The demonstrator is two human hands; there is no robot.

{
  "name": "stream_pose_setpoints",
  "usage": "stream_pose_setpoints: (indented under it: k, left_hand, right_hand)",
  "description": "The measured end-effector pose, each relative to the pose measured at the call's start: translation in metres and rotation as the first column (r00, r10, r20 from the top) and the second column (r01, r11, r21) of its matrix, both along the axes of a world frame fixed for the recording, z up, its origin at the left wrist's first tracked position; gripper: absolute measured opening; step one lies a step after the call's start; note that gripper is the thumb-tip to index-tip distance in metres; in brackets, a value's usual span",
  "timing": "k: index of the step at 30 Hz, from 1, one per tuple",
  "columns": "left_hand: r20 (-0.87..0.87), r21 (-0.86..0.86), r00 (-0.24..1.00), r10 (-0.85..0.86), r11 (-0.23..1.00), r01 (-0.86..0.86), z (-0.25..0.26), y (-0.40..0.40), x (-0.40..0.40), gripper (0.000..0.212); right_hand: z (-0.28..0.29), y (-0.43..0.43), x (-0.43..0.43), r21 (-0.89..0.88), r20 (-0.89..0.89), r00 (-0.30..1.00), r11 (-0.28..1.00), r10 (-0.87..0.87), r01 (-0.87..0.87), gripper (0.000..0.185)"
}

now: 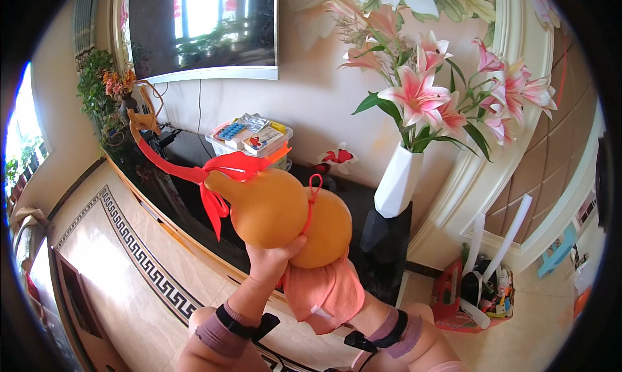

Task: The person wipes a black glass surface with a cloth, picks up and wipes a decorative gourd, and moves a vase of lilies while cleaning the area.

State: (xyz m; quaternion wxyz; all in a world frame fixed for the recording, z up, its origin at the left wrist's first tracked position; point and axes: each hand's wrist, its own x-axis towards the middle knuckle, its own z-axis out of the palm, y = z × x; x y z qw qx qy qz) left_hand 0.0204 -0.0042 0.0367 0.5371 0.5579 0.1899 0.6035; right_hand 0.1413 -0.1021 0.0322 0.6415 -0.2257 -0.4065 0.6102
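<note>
A large orange-brown bottle gourd (272, 209) is tilted in front of me above the cabinet. A red cord (311, 204) circles its waist, and a red ribbon (233, 165) is tied in a bow at its neck. Red wrapping covers part of the long, curled stem (143, 124). My left hand (274, 255) grips the gourd near the waist from below, thumb toward the cord. Under the lower bulb, my right hand (352, 269) holds a salmon-pink cloth (323, 294). Cloth and gourd hide most of its fingers; whether the cloth presses on the gourd is unclear.
A glossy black cabinet top (384, 270) runs along the wall beneath a television (204, 31). On it stand a white faceted vase (398, 182) with pink lilies (420, 95) and a plastic box (252, 143) topped with medicine packs. A red box of odds and ends (447, 294) sits on the floor at right.
</note>
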Motion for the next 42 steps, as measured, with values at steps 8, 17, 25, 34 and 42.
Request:
stream_pose_setpoints:
  k: [8,17,25,34,42]
  left_hand:
    - [0.013,-0.021,0.993,-0.113,0.993,0.113,0.004,-0.003,-0.001,0.063]
    - [0.060,-0.032,0.993,0.102,0.994,-0.100,0.003,0.011,0.004,0.055]
    - [0.225,-0.185,0.947,-0.228,0.944,0.271,0.002,-0.010,0.006,0.060]
    - [0.013,-0.206,0.775,-0.632,0.757,0.620,0.012,0.002,-0.019,0.088]
    - [0.124,-0.248,0.757,-0.642,0.718,0.650,0.006,0.005,-0.013,0.085]
  right_hand:
    - [-0.001,0.008,0.031,-0.146,-0.525,0.838,0.986,-0.149,0.084,0.036]
    - [0.002,0.004,0.005,-0.106,-0.514,0.846,0.989,-0.142,0.102,0.040]
    - [0.004,0.014,0.053,-0.170,-0.275,0.893,0.932,-0.357,0.320,0.027]
    - [0.011,-0.008,0.084,-0.204,-0.185,0.976,0.968,0.111,-0.149,0.041]
    - [0.013,0.003,0.081,-0.244,-0.275,0.957,0.969,-0.089,0.019,0.041]
